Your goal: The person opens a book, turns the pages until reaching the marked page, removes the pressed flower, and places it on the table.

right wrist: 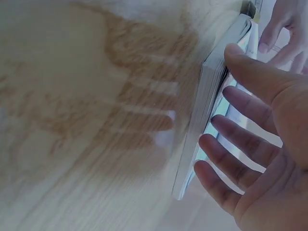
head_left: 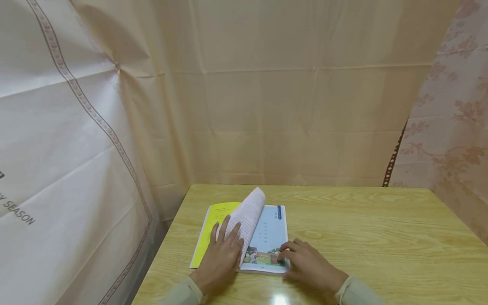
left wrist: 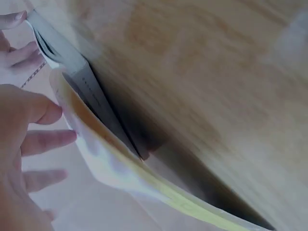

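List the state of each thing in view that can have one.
book: open, flat on the table, a sheaf of pages arched mid-turn
yellow cover: folded open, lying flat
left hand: open, fingers on the arched pages
right hand: open, fingers on the right page's lower corner

A light wooden table (head_left: pixel 362 228) carries an open book (head_left: pixel 267 237) lying near its front-left edge.

A thin softcover book (head_left: pixel 263 237) lies open and flat on the wooden surface (head_left: pixel 381 237), near its front left corner. Its yellow inner cover is spread to the left, a sheaf of printed pages arches up over the middle, and a pale blue page with a small coloured picture faces up on the right.
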